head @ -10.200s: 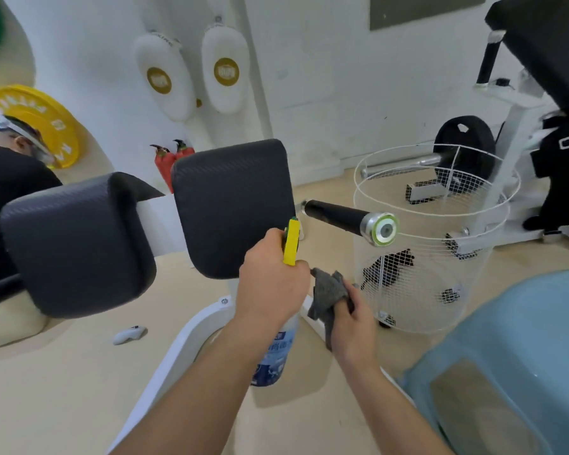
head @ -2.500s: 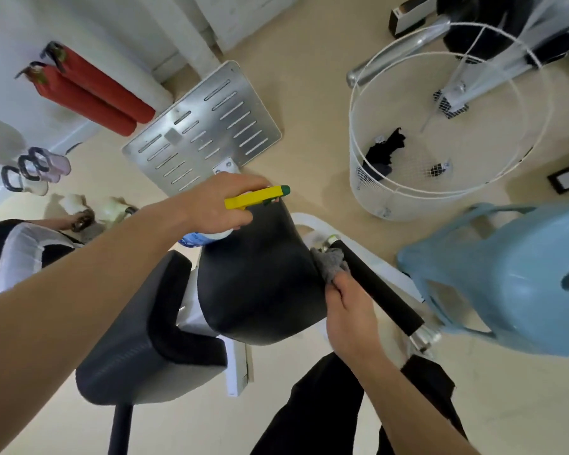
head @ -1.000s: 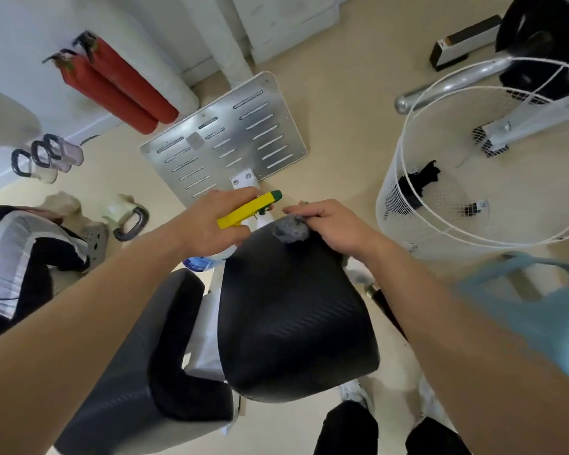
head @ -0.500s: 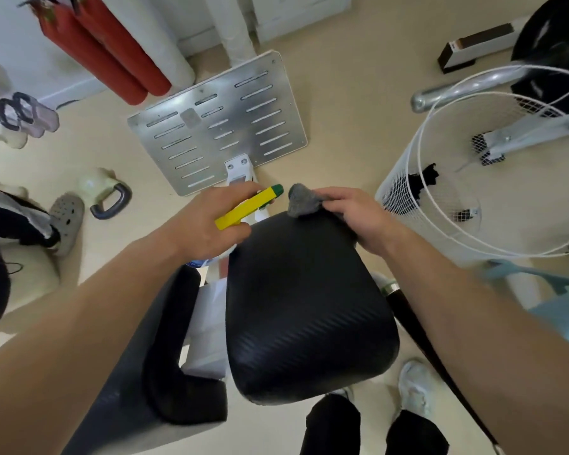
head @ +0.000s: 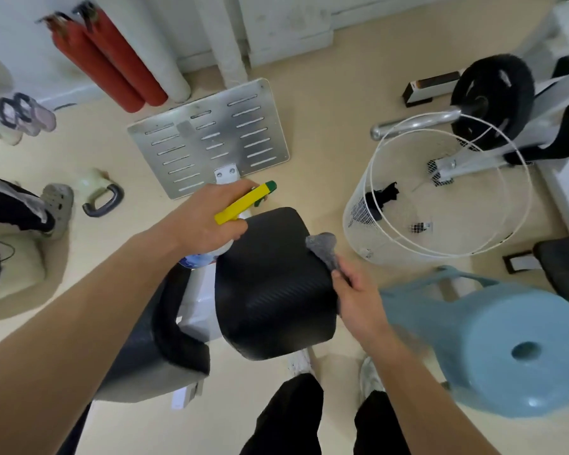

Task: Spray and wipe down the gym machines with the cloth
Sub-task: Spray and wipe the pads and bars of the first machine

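Below, wire basket [head: 368, 224] holds black item [head: 382, 194], possibly cloth.

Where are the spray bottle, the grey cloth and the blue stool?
spray bottle [head: 243, 204], head view, on its yellow trigger top.
grey cloth [head: 322, 244], head view, on its bunched upper end.
blue stool [head: 493, 353], head view, on its round seat.

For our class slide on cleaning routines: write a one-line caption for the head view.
Right hand wipes a black pad with a grey cloth; left hand holds the spray bottle.
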Available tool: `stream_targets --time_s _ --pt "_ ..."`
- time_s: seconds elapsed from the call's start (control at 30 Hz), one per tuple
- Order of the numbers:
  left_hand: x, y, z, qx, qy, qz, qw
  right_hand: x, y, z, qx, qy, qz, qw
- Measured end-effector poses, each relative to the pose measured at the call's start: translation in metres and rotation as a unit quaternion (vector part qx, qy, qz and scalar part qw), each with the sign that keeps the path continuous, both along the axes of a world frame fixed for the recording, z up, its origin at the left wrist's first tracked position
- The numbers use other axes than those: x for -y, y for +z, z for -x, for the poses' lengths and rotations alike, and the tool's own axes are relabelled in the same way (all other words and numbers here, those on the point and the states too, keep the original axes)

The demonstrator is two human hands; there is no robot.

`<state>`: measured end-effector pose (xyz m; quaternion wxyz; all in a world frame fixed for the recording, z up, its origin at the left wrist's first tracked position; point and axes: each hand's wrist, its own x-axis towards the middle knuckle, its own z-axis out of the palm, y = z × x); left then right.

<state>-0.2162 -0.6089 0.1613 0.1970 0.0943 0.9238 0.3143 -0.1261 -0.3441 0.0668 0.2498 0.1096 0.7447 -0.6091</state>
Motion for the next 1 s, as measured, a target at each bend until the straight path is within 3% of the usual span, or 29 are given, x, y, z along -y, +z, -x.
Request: stream_targets --time_s 0.23,0.33,0.4,0.5,0.57,0.83,1.0 --pt "-0.044 0.059 -0.037 -0.04 0.048 0.035 0.997 -0.034 0.036 -0.044 0.008 0.108 -0.144 0.984" --pt "-0.066 0.082 -0.073 -0.072 0.077 0.052 0.993 -0.053 0.049 -0.059 0.08 0.092 -0.042 0.992" --pt "-0.08 0.095 -0.1 -0.087 0.108 0.053 0.989 -0.063 0.057 -0.071 0.129 0.025 0.042 0.99" --pt "-0.095 0.111 -0.146 -0.086 0.198 0.02 0.976 -0.074 0.073 -0.085 0.23 -0.077 0.143 0.96" --pt "-0.102 0.113 -0.179 -0.076 0.267 -0.005 0.961 -0.078 0.08 -0.095 0.3 -0.079 0.155 0.938" --pt "-0.109 0.062 -0.327 -0.036 0.495 -0.067 0.866 -0.038 0.098 -0.156 0.32 0.032 0.149 0.935" --pt "-0.086 0.016 -0.401 -0.066 0.655 -0.104 0.746 0.005 0.085 -0.203 0.313 0.103 0.081 0.941"
